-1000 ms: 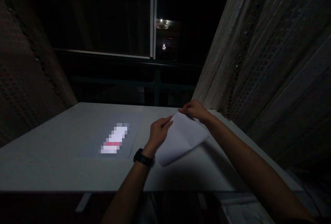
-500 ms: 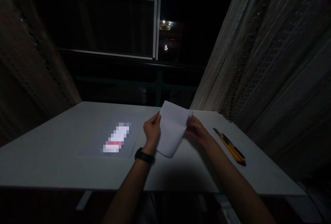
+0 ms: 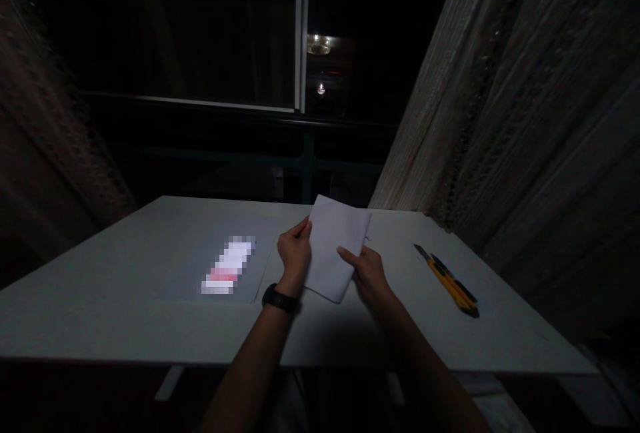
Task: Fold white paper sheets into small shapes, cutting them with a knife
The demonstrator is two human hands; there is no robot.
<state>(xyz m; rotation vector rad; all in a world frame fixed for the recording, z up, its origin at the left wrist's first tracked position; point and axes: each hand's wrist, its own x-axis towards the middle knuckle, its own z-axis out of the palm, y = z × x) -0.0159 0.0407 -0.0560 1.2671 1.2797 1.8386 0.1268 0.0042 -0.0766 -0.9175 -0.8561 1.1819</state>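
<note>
Head view: white paper (image 3: 333,240) gripped between two bare hands, over a white table (image 3: 125,253).
The paper was found at mid-table, tilted, its far end toward twelve o'clock. The left hand (image 3: 294,250) pinched its nine o'clock edge between thumb and fingers; a black watch (image 3: 280,298) sat on that wrist. The right hand (image 3: 370,274) gripped the four o'clock side — thumb laid on the near face, fingers mostly hidden behind. Contact between paper and tabletop could not be determined. At nine o'clock from the paper lay a flat pale sheet (image 3: 187,283), a bright pixelated patch over it, content unreadable. Toward four o'clock lay a yellow cutter (image 3: 450,286) — blade end toward eleven o'clock — with a slim dark tool (image 3: 443,268) just beside it.
</note>
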